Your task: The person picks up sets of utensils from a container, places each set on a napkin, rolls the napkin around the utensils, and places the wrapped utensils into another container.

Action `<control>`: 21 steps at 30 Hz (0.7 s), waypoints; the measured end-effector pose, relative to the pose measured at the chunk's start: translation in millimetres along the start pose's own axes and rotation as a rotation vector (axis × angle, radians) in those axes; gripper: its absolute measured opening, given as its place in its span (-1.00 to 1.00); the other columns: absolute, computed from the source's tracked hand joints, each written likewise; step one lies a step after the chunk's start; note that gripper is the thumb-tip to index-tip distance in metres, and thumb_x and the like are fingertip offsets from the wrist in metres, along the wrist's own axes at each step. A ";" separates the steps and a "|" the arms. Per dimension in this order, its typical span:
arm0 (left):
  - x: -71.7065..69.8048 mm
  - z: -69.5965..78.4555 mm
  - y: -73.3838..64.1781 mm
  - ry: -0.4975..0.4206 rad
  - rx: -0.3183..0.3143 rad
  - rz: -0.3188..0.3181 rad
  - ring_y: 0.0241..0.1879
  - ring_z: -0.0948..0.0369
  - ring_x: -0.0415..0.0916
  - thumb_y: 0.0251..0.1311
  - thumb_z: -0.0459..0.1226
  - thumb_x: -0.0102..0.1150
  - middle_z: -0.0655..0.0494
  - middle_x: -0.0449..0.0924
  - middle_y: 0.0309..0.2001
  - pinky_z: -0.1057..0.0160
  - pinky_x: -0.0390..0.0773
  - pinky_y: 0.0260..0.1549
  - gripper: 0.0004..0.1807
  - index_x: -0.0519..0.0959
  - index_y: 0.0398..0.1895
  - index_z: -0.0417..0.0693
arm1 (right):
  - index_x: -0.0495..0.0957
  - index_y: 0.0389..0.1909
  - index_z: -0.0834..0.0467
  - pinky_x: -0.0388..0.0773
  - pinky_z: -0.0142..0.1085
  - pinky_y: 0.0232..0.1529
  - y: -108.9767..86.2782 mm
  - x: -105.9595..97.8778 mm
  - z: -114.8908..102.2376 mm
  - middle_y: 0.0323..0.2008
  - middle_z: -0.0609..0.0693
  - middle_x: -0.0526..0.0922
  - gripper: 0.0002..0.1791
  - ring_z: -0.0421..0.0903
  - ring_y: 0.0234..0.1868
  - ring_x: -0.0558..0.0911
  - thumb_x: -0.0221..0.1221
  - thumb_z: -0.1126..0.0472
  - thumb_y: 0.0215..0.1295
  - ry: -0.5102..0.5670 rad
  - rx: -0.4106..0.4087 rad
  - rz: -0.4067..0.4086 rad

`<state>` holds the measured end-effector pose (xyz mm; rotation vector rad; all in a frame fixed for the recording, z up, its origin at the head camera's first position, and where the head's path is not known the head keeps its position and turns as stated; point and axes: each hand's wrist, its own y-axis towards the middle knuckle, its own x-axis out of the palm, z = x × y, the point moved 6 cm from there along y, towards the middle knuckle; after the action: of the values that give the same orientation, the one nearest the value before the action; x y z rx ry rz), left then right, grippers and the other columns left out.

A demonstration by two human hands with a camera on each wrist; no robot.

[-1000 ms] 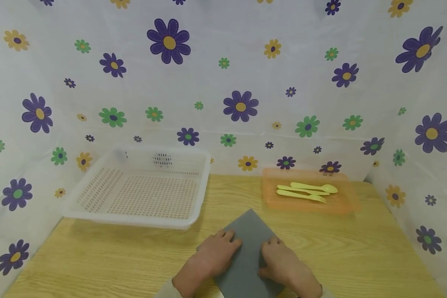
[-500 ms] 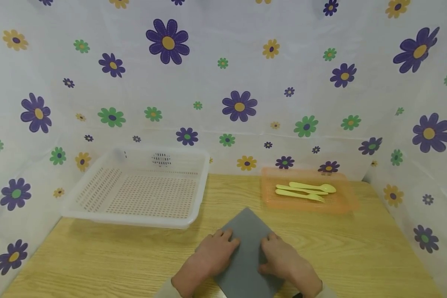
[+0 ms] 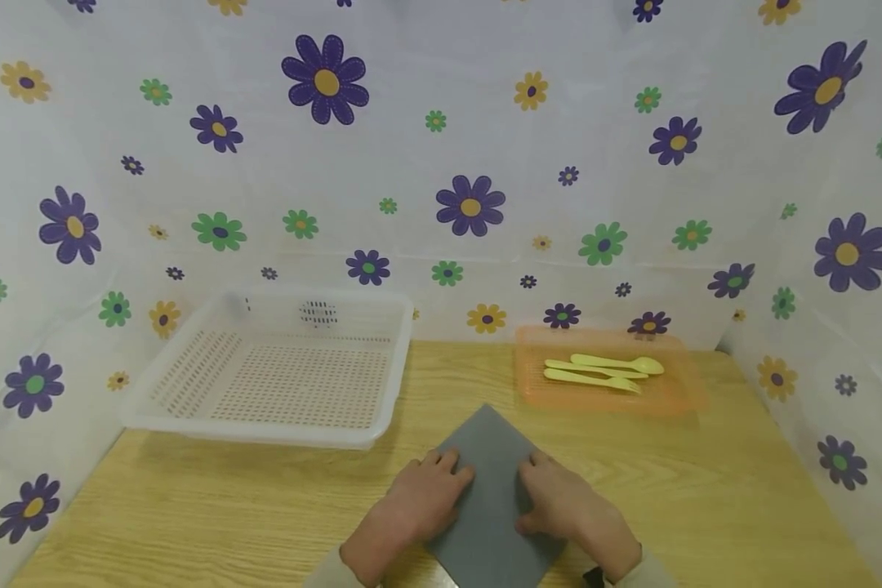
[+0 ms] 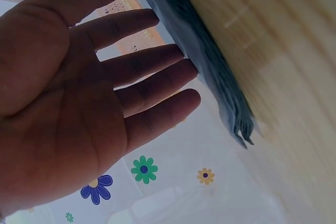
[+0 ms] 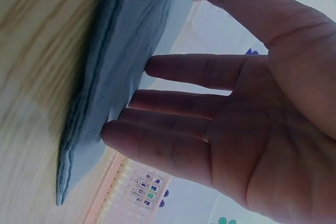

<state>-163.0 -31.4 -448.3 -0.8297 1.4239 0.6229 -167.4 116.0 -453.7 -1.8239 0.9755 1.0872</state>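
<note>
A folded grey napkin [image 3: 488,474] lies on the table with one corner pointing away from me. In the wrist views its edge shows several soft layers. My left hand [image 3: 425,498] rests on its left side, fingers fairly straight. The left wrist view shows the left hand [image 4: 94,87] with fingertips against the napkin [image 4: 205,61] and thumb spread upward. On the right side my right hand [image 3: 562,502] touches it likewise. From the right wrist, the right hand's [image 5: 236,114] fingers reach out straight, their tips at the napkin's surface [image 5: 131,40].
A white perforated plastic basket [image 3: 257,437] stands on the left of the wooden table [image 3: 213,506]. At the back right is an orange tray [image 3: 676,392] with a yellow spoon [image 3: 647,366], a yellow fork [image 3: 588,378] and another yellow utensil. A flower-patterned sheet [image 3: 397,163] surrounds the table.
The napkin's far corner has shifted very slightly left since the first frame. Both hands stay on the napkin in nearly the same pose.
</note>
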 end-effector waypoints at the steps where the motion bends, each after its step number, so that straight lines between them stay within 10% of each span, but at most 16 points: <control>1: 0.0 -0.1 0.3 -0.003 -0.001 -0.001 0.12 0.02 0.48 0.19 -0.11 0.35 -0.02 0.48 0.18 0.05 0.58 -0.10 -0.55 0.53 0.15 0.08 | 0.52 -0.01 0.43 0.55 -0.01 0.03 0.4 -0.1 0.4 0.01 0.32 0.52 -0.30 0.17 0.03 0.58 0.57 0.11 -0.10 -0.001 -0.002 -0.001; 21: -2.0 -1.2 -1.3 -0.034 0.015 0.009 0.08 0.03 0.48 0.15 -0.11 0.39 -0.01 0.48 0.13 0.08 0.59 -0.17 -0.51 0.53 0.14 0.06 | 0.51 0.01 0.43 0.54 0.03 0.03 -0.6 -0.1 -1.3 0.04 0.34 0.51 -0.30 0.22 0.06 0.57 0.56 0.11 -0.08 -0.018 -0.001 -0.006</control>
<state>-162.8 -32.9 -446.1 -0.7984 1.4000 0.6298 -166.5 115.0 -453.1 -1.8140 0.9588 1.0989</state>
